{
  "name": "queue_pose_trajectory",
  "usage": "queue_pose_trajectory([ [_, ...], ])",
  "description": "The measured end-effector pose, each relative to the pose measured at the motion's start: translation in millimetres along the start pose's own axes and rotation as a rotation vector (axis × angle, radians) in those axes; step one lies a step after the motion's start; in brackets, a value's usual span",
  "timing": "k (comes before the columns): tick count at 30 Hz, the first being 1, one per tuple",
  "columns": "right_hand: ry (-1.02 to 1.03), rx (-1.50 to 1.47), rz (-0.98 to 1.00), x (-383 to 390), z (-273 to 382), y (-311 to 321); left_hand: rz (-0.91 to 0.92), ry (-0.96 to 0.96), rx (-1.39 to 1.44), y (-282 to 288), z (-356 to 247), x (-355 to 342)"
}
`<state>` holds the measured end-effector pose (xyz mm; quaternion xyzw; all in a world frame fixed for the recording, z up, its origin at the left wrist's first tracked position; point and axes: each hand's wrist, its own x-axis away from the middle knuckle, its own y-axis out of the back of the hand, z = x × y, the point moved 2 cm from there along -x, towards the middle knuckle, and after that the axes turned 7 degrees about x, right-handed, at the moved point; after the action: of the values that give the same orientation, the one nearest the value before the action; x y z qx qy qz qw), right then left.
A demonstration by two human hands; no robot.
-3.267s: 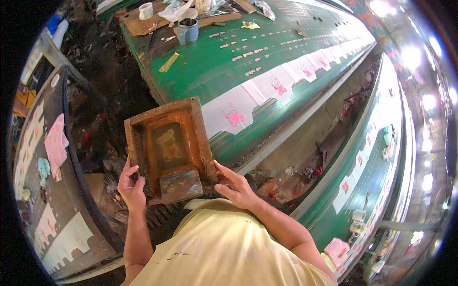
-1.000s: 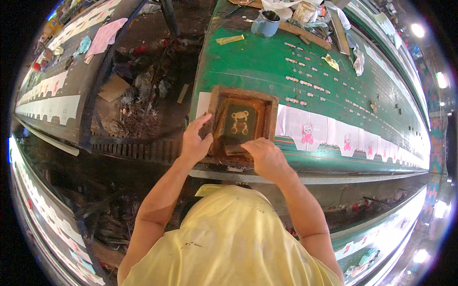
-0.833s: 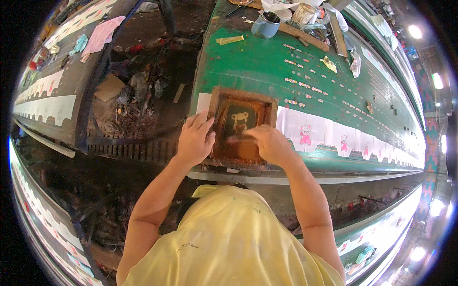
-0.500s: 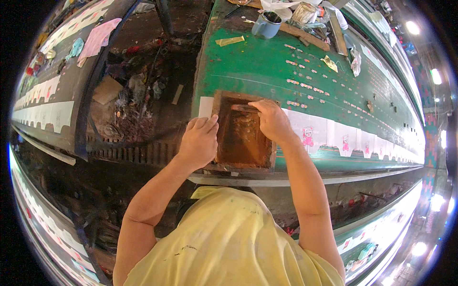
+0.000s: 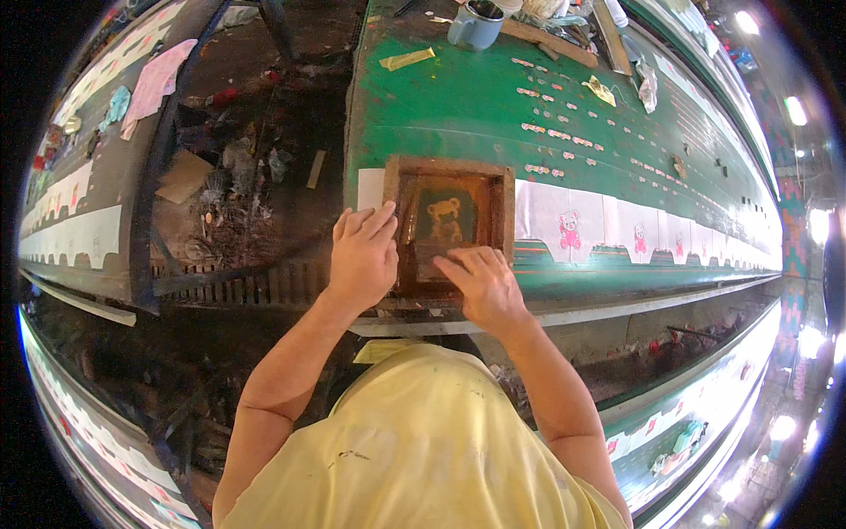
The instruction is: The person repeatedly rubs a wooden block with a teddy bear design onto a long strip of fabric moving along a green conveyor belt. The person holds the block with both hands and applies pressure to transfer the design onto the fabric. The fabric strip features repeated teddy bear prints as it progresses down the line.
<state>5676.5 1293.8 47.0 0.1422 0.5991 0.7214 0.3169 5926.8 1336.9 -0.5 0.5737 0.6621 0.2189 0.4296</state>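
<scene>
**At the near left corner of the green tabletop (image 5: 441, 115), a wooden frame (image 5: 506, 212) sits between left hand (image 5: 363, 257) and right hand (image 5: 486, 286)**

The frame lies close to the tabletop's near and left edges, which probably keeps it within easy reach. A pale bear shape (image 5: 446, 218) shows in the dark panel at its bottom. The left hand lies along the left wall, fingers stretched side by side with their tips over the rim, presumably to stop the frame sliding; whether that grip is clamped on the wall cannot be told. The right hand's grip appears pinched on a dark blade (image 5: 429, 263) inside the near end, mostly hidden by the hand and held low, seemingly so its edge meets the panel.

White pieces (image 5: 622, 225) run from the frame's right side along the near edge, several bearing a pink bear print (image 5: 570, 230); the even row suggests deliberate alignment. A white patch (image 5: 369, 189) also shows at the frame's left, near the left edge. Small printed shapes (image 5: 560, 135) lie in rows mid-tabletop. Toward the far left corner, a blue-grey mug (image 5: 474, 28) and a yellow strip (image 5: 407, 59) sit well apart from the frame, apparently out of the way.
</scene>
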Motion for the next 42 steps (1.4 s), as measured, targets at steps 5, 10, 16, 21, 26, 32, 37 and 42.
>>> queue_pose_trajectory([
  [5, 0.009, -0.001, 0.085, 25, 15, -2, -0.195, 0.186, 0.422, -29, 2, 16],
  [10, -0.038, -0.175, 0.144, 35, 22, 10, -0.281, 0.294, 0.548, -41, 4, 26],
  [16, -0.216, -0.222, -0.199, 75, -7, 6, -0.279, 0.439, 0.633, -54, 13, 32],
  [21, -0.510, -0.541, -0.229, 115, -37, 5, -0.301, 0.353, 0.592, -47, 7, 29],
  [26, -0.484, -0.781, -0.262, 151, -74, 4, -0.345, 0.227, 0.682, -52, -41, 5],
  [32, -0.495, -0.740, -0.384, 210, -161, 34, -0.413, 0.267, 0.913, -144, -124, -36],
  [37, -0.512, -0.740, -0.365, 259, -232, 56, -0.360, 0.397, 0.907, -220, -163, -57],
  [42, -0.458, -0.826, -0.345, 281, -263, 66, -0.364, 0.529, 1.023, -238, -183, -65],
])
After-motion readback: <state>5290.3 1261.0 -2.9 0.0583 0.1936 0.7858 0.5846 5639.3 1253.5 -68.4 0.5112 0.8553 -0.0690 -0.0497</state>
